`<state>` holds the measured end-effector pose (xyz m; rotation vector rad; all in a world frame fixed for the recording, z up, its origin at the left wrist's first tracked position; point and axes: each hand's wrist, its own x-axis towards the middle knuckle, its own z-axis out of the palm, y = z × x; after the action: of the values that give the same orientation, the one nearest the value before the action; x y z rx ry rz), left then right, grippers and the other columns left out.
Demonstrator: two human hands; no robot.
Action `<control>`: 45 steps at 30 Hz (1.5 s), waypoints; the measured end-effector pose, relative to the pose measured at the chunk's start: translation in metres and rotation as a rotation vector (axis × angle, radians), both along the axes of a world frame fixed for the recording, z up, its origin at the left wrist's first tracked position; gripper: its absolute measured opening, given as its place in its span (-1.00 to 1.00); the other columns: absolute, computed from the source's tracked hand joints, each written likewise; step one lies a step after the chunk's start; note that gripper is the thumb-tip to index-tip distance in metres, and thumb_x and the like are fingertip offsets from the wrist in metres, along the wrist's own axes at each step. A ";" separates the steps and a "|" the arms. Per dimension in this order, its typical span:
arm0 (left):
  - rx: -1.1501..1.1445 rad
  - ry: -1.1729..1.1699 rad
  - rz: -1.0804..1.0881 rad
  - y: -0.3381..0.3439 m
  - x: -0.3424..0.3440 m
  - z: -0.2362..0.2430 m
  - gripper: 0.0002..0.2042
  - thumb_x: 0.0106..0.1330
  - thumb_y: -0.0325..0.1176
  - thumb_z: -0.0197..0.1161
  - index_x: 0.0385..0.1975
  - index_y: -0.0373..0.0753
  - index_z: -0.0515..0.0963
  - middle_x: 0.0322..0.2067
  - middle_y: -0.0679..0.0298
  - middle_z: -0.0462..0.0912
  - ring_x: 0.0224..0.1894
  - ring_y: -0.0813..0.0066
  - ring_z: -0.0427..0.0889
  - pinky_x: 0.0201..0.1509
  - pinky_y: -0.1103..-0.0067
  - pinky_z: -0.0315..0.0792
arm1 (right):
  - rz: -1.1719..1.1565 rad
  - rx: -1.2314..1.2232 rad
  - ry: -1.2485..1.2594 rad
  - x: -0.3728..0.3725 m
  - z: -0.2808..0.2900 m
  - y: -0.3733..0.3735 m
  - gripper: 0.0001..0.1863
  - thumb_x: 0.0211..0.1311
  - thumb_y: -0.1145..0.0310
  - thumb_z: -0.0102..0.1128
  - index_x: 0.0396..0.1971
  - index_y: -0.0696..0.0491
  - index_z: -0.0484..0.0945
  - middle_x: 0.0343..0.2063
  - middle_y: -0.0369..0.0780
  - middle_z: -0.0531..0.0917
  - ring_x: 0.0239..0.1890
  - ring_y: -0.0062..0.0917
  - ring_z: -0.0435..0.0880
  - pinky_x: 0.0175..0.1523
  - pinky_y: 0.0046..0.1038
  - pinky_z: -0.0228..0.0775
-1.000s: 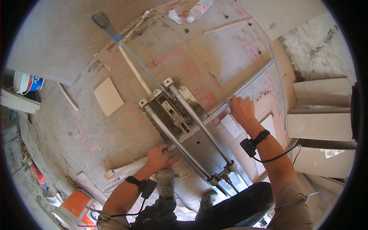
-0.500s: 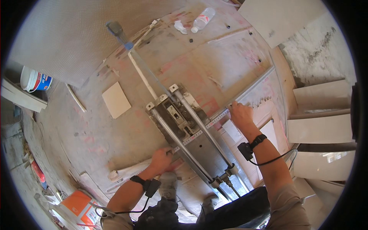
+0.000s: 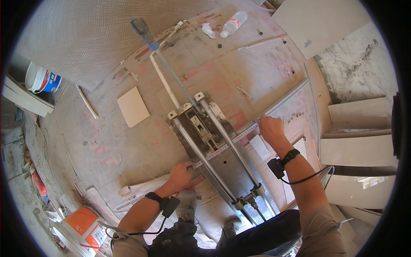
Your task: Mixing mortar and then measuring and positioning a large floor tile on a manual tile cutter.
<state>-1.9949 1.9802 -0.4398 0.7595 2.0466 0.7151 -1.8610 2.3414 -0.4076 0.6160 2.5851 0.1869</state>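
A manual tile cutter stands on the floor before me, with two steel rails (image 3: 222, 132) over a metal base (image 3: 224, 162). Its long lever ends in a blue-grey handle (image 3: 143, 32) at the far left. Crossing under the rails is a scale-marked measuring bar (image 3: 220, 150). My left hand (image 3: 180, 175) is closed at this bar, just left of the cutter, its fingers curled. On the right side, my right hand (image 3: 272, 128) pinches the same bar; its fingertips partly hide the contact. A small white piece (image 3: 259, 147) lies beside the cutter, below my right hand.
A square beige tile (image 3: 133, 107) lies left of the cutter. Farther off are a plastic bottle (image 3: 234, 24) and crumpled paper (image 3: 208, 30). Large tiles (image 3: 357, 150) stack at the right. An orange-and-white bucket (image 3: 81, 227) stands near left; a white-blue bucket (image 3: 43, 79) stands beyond it.
The view has shifted slightly, so the floor and the far handle appear a little farther right. Both hands keep about the same places at the measuring bar.
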 end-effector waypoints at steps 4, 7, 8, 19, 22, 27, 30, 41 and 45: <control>-0.010 0.003 -0.001 -0.002 0.000 0.001 -0.78 0.13 -0.36 0.06 -0.35 -0.25 0.63 -0.48 -0.08 0.59 -0.43 -0.04 0.58 -0.30 0.26 0.47 | -0.023 0.014 0.051 -0.006 0.009 -0.006 -0.84 0.13 0.25 0.12 -0.39 0.02 0.51 -0.54 -0.21 0.61 -0.44 -0.37 0.68 -0.39 -0.32 0.48; -0.018 -0.003 0.008 0.001 0.000 0.002 -0.78 0.13 -0.36 0.07 -0.35 -0.25 0.63 -0.48 -0.08 0.59 -0.43 -0.05 0.58 -0.31 0.26 0.47 | -0.010 0.021 0.106 -0.004 0.008 -0.003 -0.81 0.19 0.24 0.05 -0.42 0.06 0.47 -0.63 -0.18 0.62 -0.52 -0.35 0.67 -0.42 -0.32 0.47; -0.018 0.001 0.009 0.002 0.001 0.002 -0.78 0.12 -0.35 0.07 -0.35 -0.25 0.63 -0.49 -0.08 0.59 -0.43 -0.05 0.58 -0.31 0.26 0.47 | 0.000 0.017 0.097 -0.001 0.006 -0.001 -0.80 0.20 0.23 0.03 -0.41 0.07 0.46 -0.63 -0.17 0.62 -0.52 -0.34 0.67 -0.42 -0.32 0.47; 0.055 0.038 0.037 -0.005 0.005 -0.011 -0.81 0.11 -0.35 0.07 -0.40 -0.21 0.62 -0.52 -0.06 0.58 -0.43 -0.05 0.58 -0.34 0.23 0.47 | -0.053 0.028 0.014 -0.003 0.001 -0.005 -0.86 0.18 0.26 0.05 -0.38 -0.02 0.54 -0.48 -0.22 0.60 -0.41 -0.38 0.68 -0.36 -0.30 0.48; 0.050 0.043 0.032 -0.005 0.004 -0.010 -0.81 0.11 -0.35 0.07 -0.42 -0.21 0.62 -0.52 -0.05 0.58 -0.43 -0.06 0.58 -0.34 0.23 0.46 | -0.076 0.030 -0.015 -0.002 -0.003 -0.005 -0.88 0.15 0.29 0.09 -0.35 -0.09 0.58 -0.37 -0.23 0.58 -0.34 -0.40 0.68 -0.35 -0.30 0.48; 0.048 -0.013 0.030 0.003 0.000 -0.001 -0.80 0.11 -0.34 0.06 -0.41 -0.24 0.62 -0.49 -0.07 0.59 -0.40 -0.06 0.58 -0.30 0.23 0.46 | -0.064 0.001 -0.026 -0.001 0.001 -0.002 -0.86 0.12 0.25 0.12 -0.34 -0.09 0.59 -0.34 -0.23 0.56 -0.33 -0.40 0.68 -0.37 -0.29 0.48; -0.001 -0.023 -0.038 0.002 -0.001 0.002 -0.78 0.10 -0.34 0.06 -0.39 -0.26 0.62 -0.45 -0.08 0.59 -0.37 -0.06 0.58 -0.27 0.24 0.47 | -0.017 -0.027 0.004 -0.002 0.008 -0.002 -0.79 0.18 0.18 0.06 -0.31 -0.04 0.57 -0.40 -0.19 0.60 -0.37 -0.35 0.67 -0.38 -0.25 0.48; 0.054 -0.005 -0.049 -0.003 -0.005 -0.010 -0.79 0.12 -0.37 0.11 -0.34 -0.30 0.61 -0.49 -0.08 0.58 -0.41 -0.06 0.57 -0.34 0.31 0.44 | -0.314 -0.074 0.232 0.053 0.072 0.002 -0.64 0.31 0.08 -0.11 -0.33 0.08 0.51 -0.49 -0.06 0.63 -0.39 -0.17 0.63 -0.38 -0.13 0.42; -0.023 -0.136 -0.101 -0.010 -0.001 -0.027 -0.80 0.16 -0.35 0.14 -0.35 -0.34 0.59 -0.57 -0.06 0.55 -0.51 0.06 0.57 -0.41 0.37 0.41 | -0.422 -0.153 0.138 0.168 0.107 0.001 -0.63 0.32 0.07 -0.11 -0.41 0.05 0.53 -0.51 -0.07 0.61 -0.40 -0.12 0.59 -0.32 -0.11 0.38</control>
<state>-1.9960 1.9705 -0.4665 0.7748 1.8774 0.6669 -1.6933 2.3424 -0.3004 1.1263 2.4954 -0.1961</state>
